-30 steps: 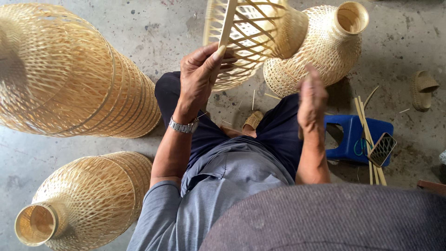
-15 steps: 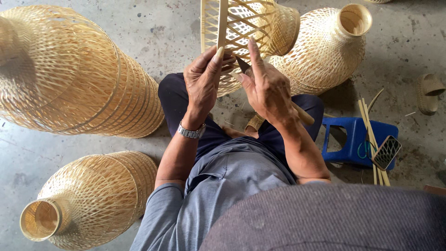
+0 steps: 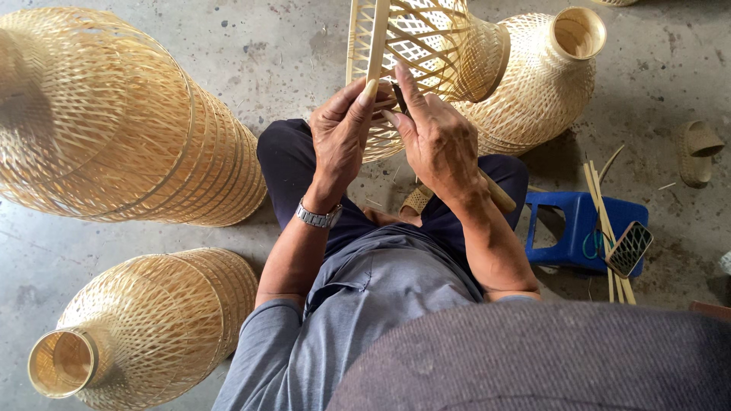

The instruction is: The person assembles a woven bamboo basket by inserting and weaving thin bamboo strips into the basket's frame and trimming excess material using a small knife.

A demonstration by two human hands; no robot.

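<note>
A half-woven, pale yellow bamboo lattice basket [image 3: 426,53] is held up off the floor at twelve o'clock, tilted, its open diamond weave loose toward the near rim and tightening into a narrow neck at two o'clock. A flat, pale bamboo strip [image 3: 376,42] stands nearly upright against its near rim, at eleven o'clock.

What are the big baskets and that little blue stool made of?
The baskets look like woven bamboo or a similar cane: thin pale-yellow strips crossing in open lattice, matt and unpainted. The one in the hands, the unfinished basket, shows the same flat strips. The blue stool looks like moulded plastic: even colour, smooth rounded edges and cut-out holes.
</note>
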